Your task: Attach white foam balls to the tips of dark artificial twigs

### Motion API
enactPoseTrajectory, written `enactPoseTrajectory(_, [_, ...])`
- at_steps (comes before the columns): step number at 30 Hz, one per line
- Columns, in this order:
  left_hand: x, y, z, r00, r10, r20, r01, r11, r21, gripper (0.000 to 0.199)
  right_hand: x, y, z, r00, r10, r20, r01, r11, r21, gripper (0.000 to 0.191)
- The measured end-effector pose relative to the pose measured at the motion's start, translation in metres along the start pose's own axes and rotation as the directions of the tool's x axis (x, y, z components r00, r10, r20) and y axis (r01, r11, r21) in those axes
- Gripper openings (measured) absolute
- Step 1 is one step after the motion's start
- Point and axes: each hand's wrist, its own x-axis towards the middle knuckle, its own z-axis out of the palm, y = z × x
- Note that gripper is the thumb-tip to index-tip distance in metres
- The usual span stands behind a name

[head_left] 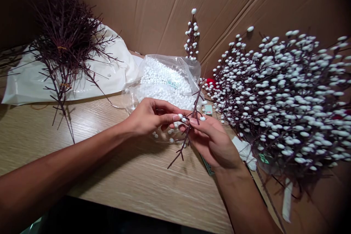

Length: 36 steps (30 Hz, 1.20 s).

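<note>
A dark brown twig [187, 136] with short side branches is held over the table by my right hand [212, 137], thumb and fingers closed round its middle. My left hand [153, 117] pinches a small white bead [180, 116] between thumb and forefinger, at the twig's side. Another white bead [202, 118] shows on a branch by my right thumb. Just behind my hands lies an open clear plastic bag [164, 76] full of white beads, some of them loose near its front edge.
Bare dark twigs [63, 40] lie bundled on a white plastic sheet [115, 76] at the left. A large heap of white-beaded branches [287, 106] fills the right. One beaded sprig [192, 38] stands behind the bag, against cardboard [159, 11]. The wooden table [142, 182] has a front edge below.
</note>
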Motion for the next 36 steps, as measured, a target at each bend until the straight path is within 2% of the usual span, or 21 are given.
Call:
enactPoseTrajectory(13, [0.0003,-0.001,0.0005,0.999,-0.031,0.007,0.031,0.999,-0.044,0.015,0.0011,0.002,0.0005,0.999,0.033,0.009,-0.033,0.999,0.01,0.014])
enactPoseTrajectory(22, [0.0004,-0.001,0.0011,0.999,-0.037,0.0,0.037,0.998,-0.051,0.01,0.0016,0.001,0.0021,0.999,0.045,0.003,-0.045,0.999,-0.015,0.014])
enactPoseTrajectory(32, [0.0005,-0.0047,0.0018,1.0,0.013,-0.013,-0.013,0.999,-0.043,0.01,0.0038,0.0045,-0.0013,0.998,0.052,-0.02,-0.051,0.998,0.027,0.014])
enactPoseTrajectory(36, [0.0005,-0.0027,0.0047,0.998,0.057,-0.014,-0.057,0.998,-0.002,0.021,0.0033,0.0044,-0.0015,0.998,0.049,-0.047,-0.047,0.998,0.051,0.014])
